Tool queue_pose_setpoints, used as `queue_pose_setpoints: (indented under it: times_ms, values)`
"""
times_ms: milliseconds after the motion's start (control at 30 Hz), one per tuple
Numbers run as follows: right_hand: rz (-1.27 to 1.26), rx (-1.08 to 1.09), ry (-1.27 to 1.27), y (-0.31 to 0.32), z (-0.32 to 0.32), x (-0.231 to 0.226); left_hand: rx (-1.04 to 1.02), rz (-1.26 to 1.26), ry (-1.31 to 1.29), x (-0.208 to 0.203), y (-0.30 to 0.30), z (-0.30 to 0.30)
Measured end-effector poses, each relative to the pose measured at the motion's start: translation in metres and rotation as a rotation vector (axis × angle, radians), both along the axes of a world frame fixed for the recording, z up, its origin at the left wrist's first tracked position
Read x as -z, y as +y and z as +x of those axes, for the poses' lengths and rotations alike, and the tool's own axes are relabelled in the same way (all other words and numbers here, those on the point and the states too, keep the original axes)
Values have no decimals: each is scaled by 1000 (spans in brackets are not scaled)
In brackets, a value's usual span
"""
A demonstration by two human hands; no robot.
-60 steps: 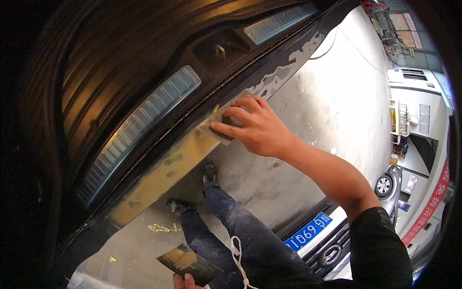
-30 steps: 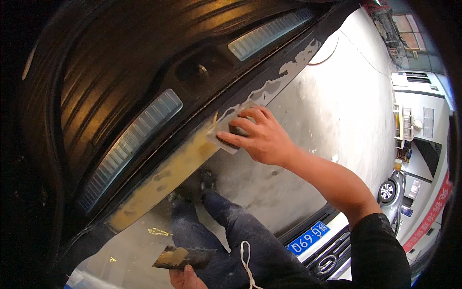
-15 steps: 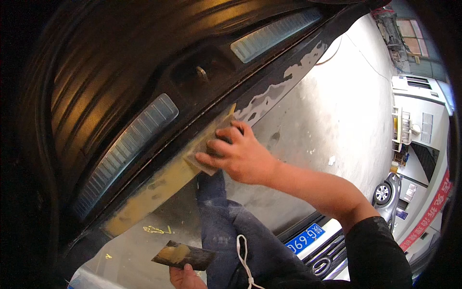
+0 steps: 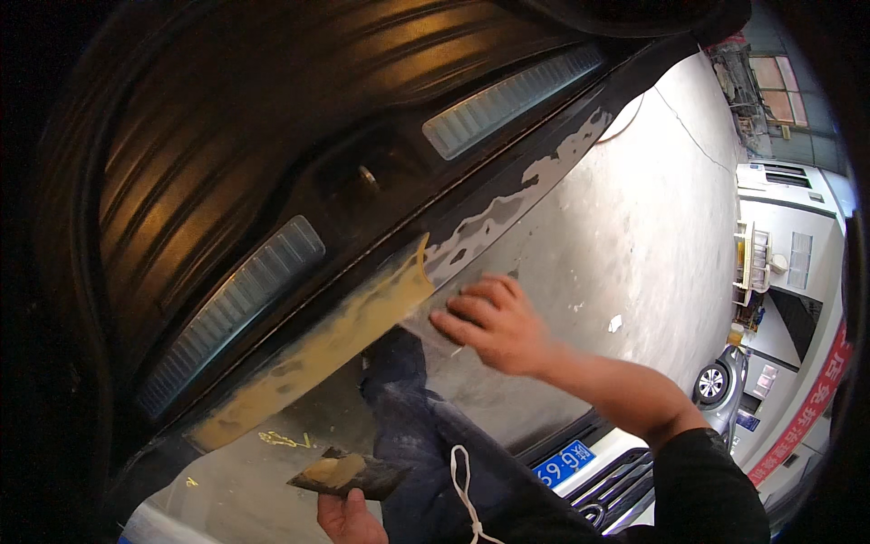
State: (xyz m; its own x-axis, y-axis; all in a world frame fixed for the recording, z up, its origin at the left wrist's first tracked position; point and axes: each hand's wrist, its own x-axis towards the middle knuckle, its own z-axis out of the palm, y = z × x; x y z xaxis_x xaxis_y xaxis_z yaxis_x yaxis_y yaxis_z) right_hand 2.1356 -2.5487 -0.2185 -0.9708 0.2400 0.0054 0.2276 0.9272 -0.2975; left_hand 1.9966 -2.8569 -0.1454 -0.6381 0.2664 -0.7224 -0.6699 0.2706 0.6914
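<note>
My right hand point(image 4: 503, 326) is closed around a flat, greyish spreader point(image 4: 430, 325), just off the outer edge of the car's rear sill. Yellow filler point(image 4: 308, 367) coats the left half of that sill, ending in a raised ridge near the middle. Farther right the sill surface point(image 4: 521, 195) is dark with patchy grey areas. Low in the view my left hand point(image 4: 349, 519) grips a dark flat plate point(image 4: 362, 480), with a lump of yellow filler point(image 4: 333, 471) on top. Only the thumb and part of that hand show.
Behind the sill lies the dark ribbed trunk floor point(image 4: 227, 118), with a metal latch loop point(image 4: 367, 177) and two clear ribbed trim strips point(image 4: 237, 313). A white car front point(image 4: 625, 490) stands close at the lower right. Another car point(image 4: 716, 385) is parked farther off on the concrete floor point(image 4: 652, 227).
My right hand has drawn the spreader off the sill, outward and slightly down, uncovering the yellow filler and its ridge. My left hand keeps the plate in nearly the same place.
</note>
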Motion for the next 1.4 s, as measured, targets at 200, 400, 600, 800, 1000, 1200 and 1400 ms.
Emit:
queue_pose_setpoints:
  times_ms: [200,400,600,800,1000,1200,1400]
  values:
    - [72,-75,-44,55,-18,-1,31,18,-4,4,14,9]
    - [58,-83,19,56,-31,20,6,-104,-38,3,23,7]
    - [-46,-105,-73,34,-39,17,-55,-54,2,4,29,18]
    - [-79,-129,-137,0,-7,25,-50,-22,-1,3,32,22]
    - [-94,-76,-277,8,31,28,-53,17,-5,-5,55,22]
    - [-1,-14,-40,80,31,-3,0,32,-23,5,59,27]
    - [30,-50,-28,106,6,-3,35,-30,-31,-3,73,31]
